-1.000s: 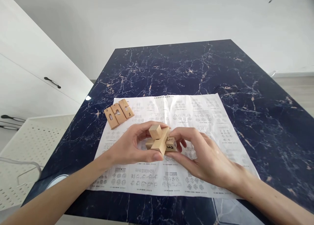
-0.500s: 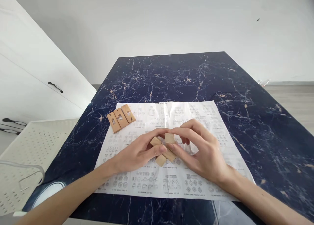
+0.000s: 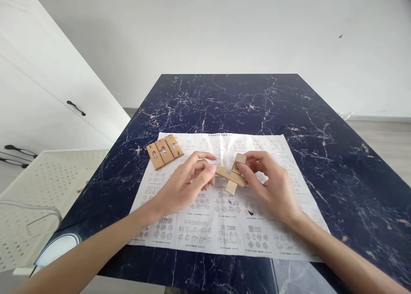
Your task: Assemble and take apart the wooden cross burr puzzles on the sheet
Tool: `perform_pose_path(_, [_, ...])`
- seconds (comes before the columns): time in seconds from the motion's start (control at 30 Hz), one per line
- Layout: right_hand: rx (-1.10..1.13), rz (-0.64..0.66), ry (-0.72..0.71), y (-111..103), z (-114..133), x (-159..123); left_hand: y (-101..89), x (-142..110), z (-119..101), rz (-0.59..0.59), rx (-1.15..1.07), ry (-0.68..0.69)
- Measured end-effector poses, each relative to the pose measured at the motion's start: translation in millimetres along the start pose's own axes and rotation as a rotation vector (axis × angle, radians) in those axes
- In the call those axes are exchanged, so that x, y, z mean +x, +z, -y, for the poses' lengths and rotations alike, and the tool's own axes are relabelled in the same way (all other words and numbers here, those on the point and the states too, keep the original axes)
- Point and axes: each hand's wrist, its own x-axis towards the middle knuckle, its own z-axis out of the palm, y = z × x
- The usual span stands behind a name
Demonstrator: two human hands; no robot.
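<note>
A partly assembled wooden burr puzzle (image 3: 231, 176), made of crossed, notched pale bars, is pinched between the thumb and fingers of my right hand (image 3: 271, 185) above the printed sheet (image 3: 199, 219). One square bar end points up at the thumb, and another sticks out toward me. My left hand (image 3: 188, 185) is just left of the puzzle, its index finger and thumb apart. The thumb tip is close to the left end of a long bar; whether it touches cannot be made out. Three flat wooden pieces (image 3: 164, 151), numbered and slotted, lie side by side on the sheet's upper left.
The sheet with rows of small diagrams lies on a dark blue marbled table (image 3: 224, 101). A white perforated rack (image 3: 35, 191) with a cable (image 3: 32, 206) stands left. Behind it are white cabinets (image 3: 58, 80). A round white object (image 3: 58, 249) sits at the lower left.
Both hands were on the puzzle; the left has come off it to the left. My right hand has moved the puzzle right and slightly away, and turned it. The view has shifted slightly.
</note>
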Motion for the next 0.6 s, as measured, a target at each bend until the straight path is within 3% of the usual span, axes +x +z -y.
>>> perform_pose_path(0.13, [-0.028,0.037,-0.066,3.4,-1.2,-6.6,5.3,0.4,1.0,-0.021,0.161,-0.013])
perform_pose_path(0.33, [-0.035,0.044,-0.217,2.5,1.5,-8.6,1.8,3.9,1.9,0.096,0.198,0.020])
perform_pose_path(0.53, [-0.204,-0.028,-0.302,0.4,0.7,-4.5,2.4,0.6,2.9,0.157,0.199,-0.040])
perform_pose_path(0.6, [-0.241,-0.064,-0.256,-2.8,-1.6,-0.4,3.2,-1.4,2.1,0.180,0.209,-0.042])
